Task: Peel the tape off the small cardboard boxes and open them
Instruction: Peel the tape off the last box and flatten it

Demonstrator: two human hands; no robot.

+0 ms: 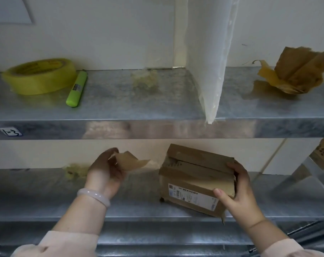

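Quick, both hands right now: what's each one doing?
Left hand: holds a peeled strip of tape.
Right hand: grips the cardboard box at its right end.

A white plastic sheet hangs down to the upper metal shelf. Well left of the sheet lies a yellow tape roll, with a green highlighter just beside it on the sheet's side. Farther left, a white label sticks to the shelf's front.
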